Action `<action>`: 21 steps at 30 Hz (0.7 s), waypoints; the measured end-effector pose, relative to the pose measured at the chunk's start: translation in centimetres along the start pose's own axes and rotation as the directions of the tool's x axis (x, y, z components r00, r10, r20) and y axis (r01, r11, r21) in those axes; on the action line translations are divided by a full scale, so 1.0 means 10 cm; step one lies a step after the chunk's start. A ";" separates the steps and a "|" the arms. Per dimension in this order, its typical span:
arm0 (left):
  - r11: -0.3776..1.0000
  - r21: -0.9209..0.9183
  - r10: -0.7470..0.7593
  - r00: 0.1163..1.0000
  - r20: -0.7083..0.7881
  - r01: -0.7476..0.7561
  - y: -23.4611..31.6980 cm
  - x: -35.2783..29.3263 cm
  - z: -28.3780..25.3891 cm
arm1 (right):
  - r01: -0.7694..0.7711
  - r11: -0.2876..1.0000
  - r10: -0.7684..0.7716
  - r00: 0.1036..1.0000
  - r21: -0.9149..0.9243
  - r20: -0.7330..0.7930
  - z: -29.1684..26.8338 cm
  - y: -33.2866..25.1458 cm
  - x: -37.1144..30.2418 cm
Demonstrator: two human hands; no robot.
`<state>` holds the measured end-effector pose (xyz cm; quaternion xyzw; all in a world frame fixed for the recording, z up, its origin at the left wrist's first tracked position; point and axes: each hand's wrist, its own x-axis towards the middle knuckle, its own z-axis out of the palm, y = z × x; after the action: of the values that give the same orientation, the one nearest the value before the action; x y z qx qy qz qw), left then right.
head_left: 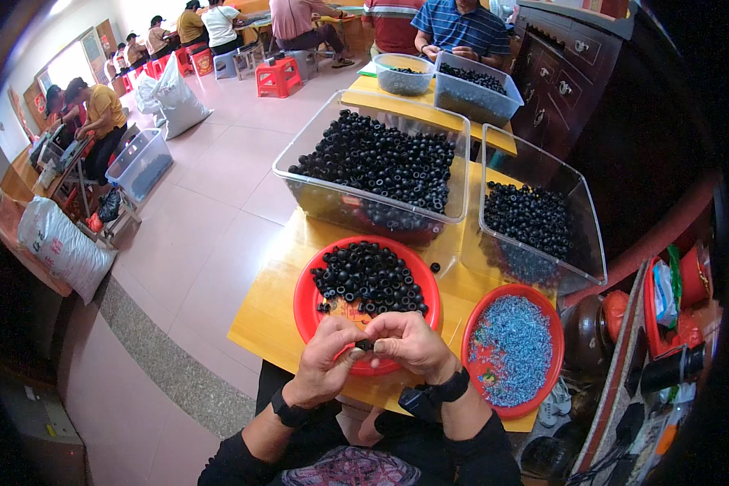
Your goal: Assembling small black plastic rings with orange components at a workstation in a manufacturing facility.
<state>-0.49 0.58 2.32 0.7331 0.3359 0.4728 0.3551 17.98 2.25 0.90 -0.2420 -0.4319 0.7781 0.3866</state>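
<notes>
The bare left hand (328, 356) and the bare right hand (409, 344) are close together, the thumb and fingers of each bent into a pinching grip. Both forearms (267, 433), with black cloth sleeves (239, 463) ending before the wrists, slant inward from below.

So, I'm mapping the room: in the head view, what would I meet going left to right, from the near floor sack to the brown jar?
Near white sack → farther white sack → red stool → left red plate of black pieces → right red plate of blue pieces → brown jar.
</notes>
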 end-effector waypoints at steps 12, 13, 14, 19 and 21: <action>0.987 -0.159 -0.032 0.995 -0.093 0.017 -0.12 -0.03 0.04 | 0.096 0.992 -0.097 0.995 0.083 0.015 0.13 0.08 0.06; 0.978 -0.208 -0.032 0.995 -0.098 0.011 -0.13 -0.02 0.05 | 0.101 0.992 -0.102 0.995 0.079 0.011 0.11 0.07 0.05; 0.977 -0.212 -0.026 0.995 -0.094 0.006 -0.12 -0.02 0.07 | 0.089 0.996 -0.089 0.996 -0.009 0.026 0.07 0.07 0.04; 0.891 -0.421 -0.200 0.979 -0.034 0.167 -0.04 0.02 0.17 | -0.006 0.960 0.001 1.000 -0.281 -0.018 0.21 -0.03 0.01; 0.952 -0.295 -0.101 0.994 -0.045 0.084 -0.09 0.01 0.22 | 0.028 0.973 -0.046 0.996 -0.229 -0.074 0.24 0.04 0.00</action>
<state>1.44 0.74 0.95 0.6414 0.3066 0.5219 0.4714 16.13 0.96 1.74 -0.3072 -0.5072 0.7058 0.3875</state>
